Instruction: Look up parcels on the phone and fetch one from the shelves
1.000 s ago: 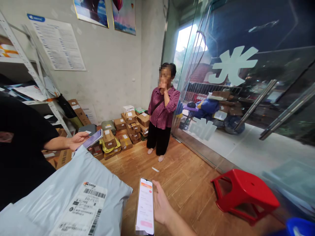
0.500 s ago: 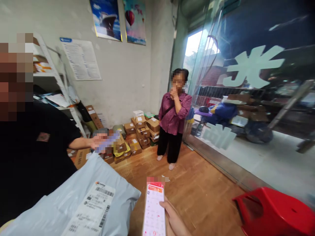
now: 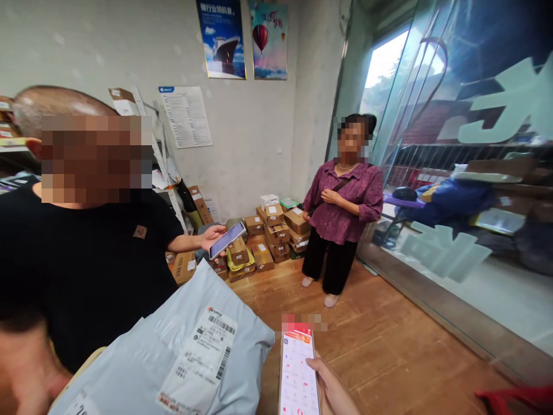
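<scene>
In my right hand (image 3: pixel 334 386) is a smartphone (image 3: pixel 298 374) with a red-and-white screen; my thumb lies over its right edge. My left hand is out of sight. Left of the phone, a large light-grey mailing bag (image 3: pixel 173 328) fills the lower foreground, tilted, with a white barcode label (image 3: pixel 203 351) facing up. What holds the bag up is hidden. Behind it stands a person in a black T-shirt (image 3: pixel 108 248), whose hand holds another phone (image 3: pixel 227 239). That person's other hand (image 3: pixel 26 369) is blurred at the lower left, near the bag's edge.
A person in a purple shirt (image 3: pixel 345 190) stands by the glass door (image 3: pixel 432 115). Cardboard boxes (image 3: pixel 276 233) are piled along the wall. Part of something red, a stool (image 3: pixel 518 397), shows at the lower right. A wooden floor (image 3: pixel 389 340) lies between.
The view has swung left, so everything sits further right and the red stool has mostly left the frame. The person in purple has lowered a hand from the face to the chest.
</scene>
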The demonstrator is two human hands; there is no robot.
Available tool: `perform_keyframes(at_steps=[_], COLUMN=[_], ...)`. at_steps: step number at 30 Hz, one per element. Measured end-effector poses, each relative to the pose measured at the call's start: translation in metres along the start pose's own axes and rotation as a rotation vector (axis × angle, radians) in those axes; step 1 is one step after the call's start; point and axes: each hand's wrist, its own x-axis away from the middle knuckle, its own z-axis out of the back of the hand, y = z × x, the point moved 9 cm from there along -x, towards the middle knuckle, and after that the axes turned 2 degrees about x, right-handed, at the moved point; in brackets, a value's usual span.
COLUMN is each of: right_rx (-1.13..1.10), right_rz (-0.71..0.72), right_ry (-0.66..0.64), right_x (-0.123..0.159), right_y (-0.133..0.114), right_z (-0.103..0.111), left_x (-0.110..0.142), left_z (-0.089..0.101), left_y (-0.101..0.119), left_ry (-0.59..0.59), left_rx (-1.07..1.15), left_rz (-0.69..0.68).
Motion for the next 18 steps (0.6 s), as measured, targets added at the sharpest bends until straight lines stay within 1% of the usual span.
perform_keyframes(at_steps=[2,4,7,11,15,18], right_rx=[0.003,-0.015,-0.044,-0.015,-0.062,-0.074], right_rz=[-0.031,-0.018,0.022,0.048,0.039,0.039], right_ry=[-0.021,-0.029,-0.059,-0.108,-0.132,-0.109], right_x=[0.0,-0.002,-0.009,-0.023,-0.03,-0.032], right_y=[0.003,0.002,0.0,0.0,0.001,-0.002], right_z=[0.0,0.003,0.009,0.017,0.019,0.021], left_x=[0.002,0.004,0.004,0.005,0.01,0.014], left_z=[0.014,0.024,0.035,0.042,0.045,0.047], left_y=[-0.003,-0.006,-0.007,-0.005,-0.005,-0.007], left_ry=[0.11,0.195,0.273,0.302,0.295,0.29], left_rx=[-0.003,-0.004,-0.002,0.017,0.048,0.084], left_rz=[0.044,0.07,0.091,0.071,0.066,0.077])
